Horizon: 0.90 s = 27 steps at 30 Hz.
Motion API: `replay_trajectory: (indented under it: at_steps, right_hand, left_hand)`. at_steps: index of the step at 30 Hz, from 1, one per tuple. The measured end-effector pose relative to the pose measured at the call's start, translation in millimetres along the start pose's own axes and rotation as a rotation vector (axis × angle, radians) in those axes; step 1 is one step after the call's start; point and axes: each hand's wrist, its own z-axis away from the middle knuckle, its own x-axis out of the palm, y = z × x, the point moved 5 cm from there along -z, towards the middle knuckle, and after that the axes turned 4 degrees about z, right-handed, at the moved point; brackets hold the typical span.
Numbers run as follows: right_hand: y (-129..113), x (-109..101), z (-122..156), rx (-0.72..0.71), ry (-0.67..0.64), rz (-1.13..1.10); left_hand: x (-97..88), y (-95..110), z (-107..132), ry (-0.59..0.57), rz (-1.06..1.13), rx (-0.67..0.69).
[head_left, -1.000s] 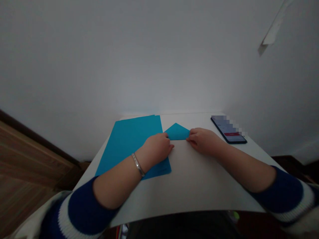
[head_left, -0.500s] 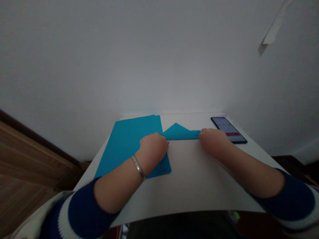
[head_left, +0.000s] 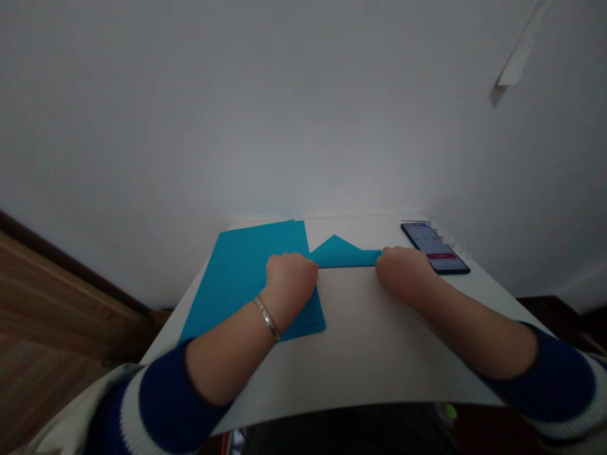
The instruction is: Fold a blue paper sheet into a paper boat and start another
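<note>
A folded sheet of blue paper (head_left: 345, 256) lies on the white table, a flat strip along its near edge and a triangular peak on the far side. My left hand (head_left: 291, 278), with a silver bracelet at the wrist, is closed on its left end. At the other end, my right hand (head_left: 405, 270) is also closed on the folded paper. The fingertips of both hands are mostly hidden. Beneath my left hand and forearm lies a stack of flat blue paper sheets (head_left: 241, 272).
A phone (head_left: 439, 251) with a lit screen rests at the table's right, just beyond my right hand. The white table (head_left: 370, 354) stands against a pale wall (head_left: 303, 114). A wooden panel (head_left: 57, 316) is at the left.
My left hand has shifted slightly left and its fingers have curled a little. My right hand has moved slightly left. The folded paper has stayed nearly in place.
</note>
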Motion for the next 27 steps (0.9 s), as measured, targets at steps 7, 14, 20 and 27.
replay_trajectory:
  at_steps: [7,14,20,27]
  right_hand:
    - [0,0,4,0.006,0.037,-0.019]
    - [0,1,5,0.076,0.111,-0.020]
    - [-2,1,6,0.103,0.179,-0.028]
    - [1,-1,7,0.095,0.406,-0.086]
  left_hand:
    - [3.9,-17,-5,-0.022,-0.021,-0.069]
    - [12.6,-12,-6,0.126,0.030,0.086]
    - [26.3,-15,-17,0.094,0.306,0.051]
    - [11.1,-12,-15,0.193,0.523,0.122]
